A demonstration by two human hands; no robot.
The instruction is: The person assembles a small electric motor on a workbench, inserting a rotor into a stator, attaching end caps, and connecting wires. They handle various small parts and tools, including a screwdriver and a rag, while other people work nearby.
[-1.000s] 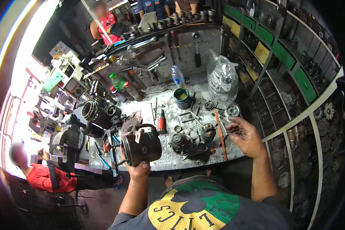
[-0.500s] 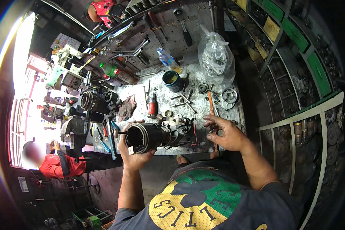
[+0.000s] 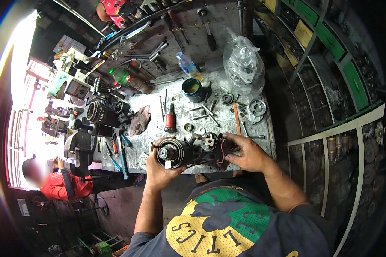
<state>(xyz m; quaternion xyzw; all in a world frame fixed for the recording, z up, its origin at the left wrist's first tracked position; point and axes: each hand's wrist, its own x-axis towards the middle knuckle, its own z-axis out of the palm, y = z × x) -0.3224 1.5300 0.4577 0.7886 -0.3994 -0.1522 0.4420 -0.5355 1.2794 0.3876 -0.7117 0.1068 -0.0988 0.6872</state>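
Over the bench's near edge I hold a starter motor (image 3: 194, 150) between both hands. My left hand (image 3: 159, 174) is closed around its round left end, where a toothed shaft (image 3: 167, 152) shows inside the dark rings. A small pale square piece (image 3: 168, 164) sits at that end's lower rim. My right hand (image 3: 252, 156) grips the dark right end between thumb and fingers, beside a thin red wire (image 3: 222, 150). A metal part with a square top (image 3: 209, 142) stands on the motor's upper side. The fingertips of my right hand are partly hidden behind the motor.
On the metal-topped bench (image 3: 152, 113) stand a red-and-black tool (image 3: 170, 119), a dark tub (image 3: 193, 90), a bottle (image 3: 188, 66) and a bag of metal parts (image 3: 243, 64). A T-shaped tool (image 3: 206, 115) lies centrally. A vise (image 3: 79, 145) and a person in red (image 3: 68, 184) are left.
My right hand has moved left onto the motor's right end. The motor has turned; the toothed shaft now shows where the left end looked like a hollow black cylinder.
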